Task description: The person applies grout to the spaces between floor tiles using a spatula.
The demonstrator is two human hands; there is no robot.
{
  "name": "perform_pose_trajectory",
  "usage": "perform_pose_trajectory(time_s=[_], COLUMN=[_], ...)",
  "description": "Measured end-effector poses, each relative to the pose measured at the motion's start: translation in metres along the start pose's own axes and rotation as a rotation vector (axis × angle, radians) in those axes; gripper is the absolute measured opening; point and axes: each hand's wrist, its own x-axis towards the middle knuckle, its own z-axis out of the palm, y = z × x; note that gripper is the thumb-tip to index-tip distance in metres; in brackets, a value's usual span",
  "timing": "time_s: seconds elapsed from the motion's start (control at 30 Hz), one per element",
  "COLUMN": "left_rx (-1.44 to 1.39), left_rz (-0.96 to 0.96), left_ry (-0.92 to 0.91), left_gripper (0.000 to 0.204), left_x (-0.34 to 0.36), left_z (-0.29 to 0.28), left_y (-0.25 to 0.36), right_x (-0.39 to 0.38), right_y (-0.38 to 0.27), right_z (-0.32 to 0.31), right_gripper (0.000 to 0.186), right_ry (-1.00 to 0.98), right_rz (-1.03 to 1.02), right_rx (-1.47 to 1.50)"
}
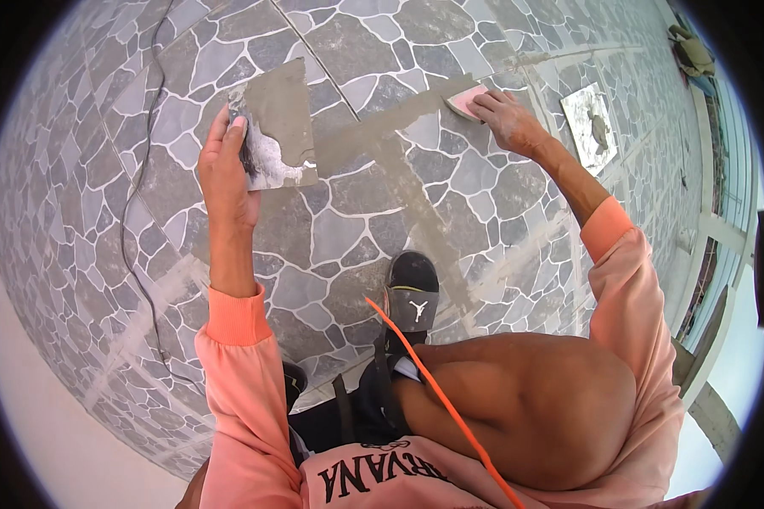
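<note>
My left hand [224,165] grips the edge of a flat square metal plate [267,161], held over the tiled floor. Wet grey grout [282,97] coats much of the plate, and whitish smears show near its lower part. Something dark lies along the plate's edge under my fingers; I cannot make out what. Out to the right, my right hand [511,120] is closed around a small pink and white grout spreader [467,100]. The spreader rests at the end of a grey grout band [395,119] smeared across a joint between the tiles.
Stone-patterned tiles [356,195] cover the floor. A second grout-smeared plate [590,127] lies beyond my right forearm. A dark cable [148,153] runs along the left. My sandalled foot [412,288] stands near another grout strip. An orange cord [433,382] crosses my leg. Railing [721,322] lies at right.
</note>
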Motion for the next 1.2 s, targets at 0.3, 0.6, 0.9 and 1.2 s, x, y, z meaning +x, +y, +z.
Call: perform_pose_trajectory(time_s=[0.3,0.6,0.9,1.2], left_rx=[0.036,0.074,0.059,0.068], left_rz=[-0.014,-0.045,-0.041,-0.074], left_ry=[-0.005,-0.008,-0.024,0.014], left_gripper=[0.045,0.047,0.047,0.047], left_x=[-0.001,-0.001,-0.004,-0.008], left_z=[0.005,0.002,0.019,0.015], left_y=[-0.006,-0.023,-0.015,-0.014], right_x=[-0.006,0.021,0.003,-0.010], right_y=[0.005,0.008,0.045,0.062], right_z=[0.009,-0.001,-0.024,-0.005], right_gripper=[0.034,0.037,0.033,0.027], right_ry=[0.063,0.253,0.021,-0.182], right_rz=[0.115,0.148,0.154,0.072], right_rx=[-0.051,-0.056,0.125,0.009])
